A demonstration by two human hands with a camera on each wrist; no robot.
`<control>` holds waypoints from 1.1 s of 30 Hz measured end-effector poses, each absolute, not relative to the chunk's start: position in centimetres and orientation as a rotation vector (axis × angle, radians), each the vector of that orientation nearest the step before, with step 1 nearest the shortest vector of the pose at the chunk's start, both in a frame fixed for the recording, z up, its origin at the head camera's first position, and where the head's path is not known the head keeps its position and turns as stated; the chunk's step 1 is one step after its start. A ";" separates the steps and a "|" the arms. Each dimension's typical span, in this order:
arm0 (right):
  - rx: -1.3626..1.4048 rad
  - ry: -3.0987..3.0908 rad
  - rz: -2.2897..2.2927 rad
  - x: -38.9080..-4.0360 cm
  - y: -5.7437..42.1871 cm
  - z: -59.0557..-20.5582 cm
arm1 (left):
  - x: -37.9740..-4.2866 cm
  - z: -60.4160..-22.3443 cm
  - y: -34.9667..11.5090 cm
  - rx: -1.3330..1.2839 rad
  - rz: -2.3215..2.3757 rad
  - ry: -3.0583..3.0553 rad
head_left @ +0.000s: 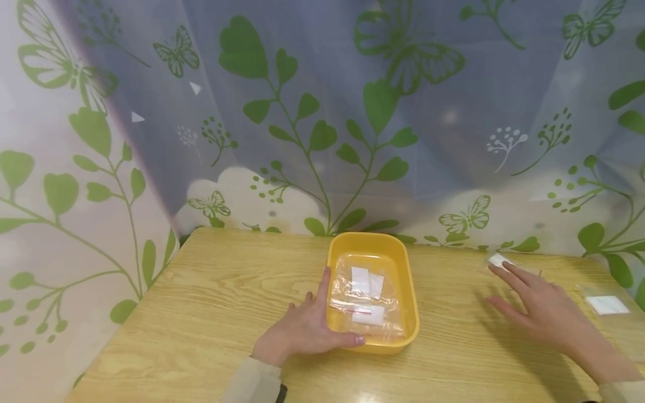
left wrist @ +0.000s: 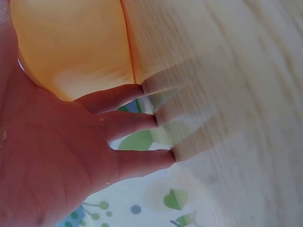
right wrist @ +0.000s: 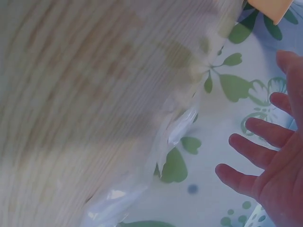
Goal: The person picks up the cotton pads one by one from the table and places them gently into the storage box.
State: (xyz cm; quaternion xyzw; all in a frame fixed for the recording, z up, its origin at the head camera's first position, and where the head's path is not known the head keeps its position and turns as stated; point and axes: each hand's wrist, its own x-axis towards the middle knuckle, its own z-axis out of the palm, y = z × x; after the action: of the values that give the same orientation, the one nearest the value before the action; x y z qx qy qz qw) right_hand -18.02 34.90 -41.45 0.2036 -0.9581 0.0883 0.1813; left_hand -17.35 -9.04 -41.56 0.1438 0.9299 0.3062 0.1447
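Note:
My left hand (head_left: 304,330) rests against the near left corner of a yellow plastic bin (head_left: 410,291). Its thumb lies along the front rim and its index finger along the left side. In the left wrist view the other fingers (left wrist: 142,163) stretch straight down to the tabletop. Inside the bin lie clear zip bags (head_left: 393,305) with white pieces in them. My right hand (head_left: 546,313) reaches out on the right, fingers extended and spread. Its fingertips overlap a small clear bag with a white piece (head_left: 500,259) near the table's back edge.
Another clear bag with a white rectangle (head_left: 608,305) lies at the right end of the wood-grain table (head_left: 216,291). A curtain (head_left: 322,112) printed with leaves and butterflies hangs right behind the table and along its left side.

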 end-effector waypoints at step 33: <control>0.452 -2.669 0.122 -17.4 39.7 -42.6 | -17.4 -41.4 -9.2 0.432 0.885 2.671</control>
State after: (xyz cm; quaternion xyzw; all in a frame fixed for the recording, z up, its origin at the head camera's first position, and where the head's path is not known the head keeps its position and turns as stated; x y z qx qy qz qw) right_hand -17.42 39.70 -42.60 0.1628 -0.9621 0.0441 0.2141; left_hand -17.41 -9.15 -41.43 0.1499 0.9280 0.3077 0.1470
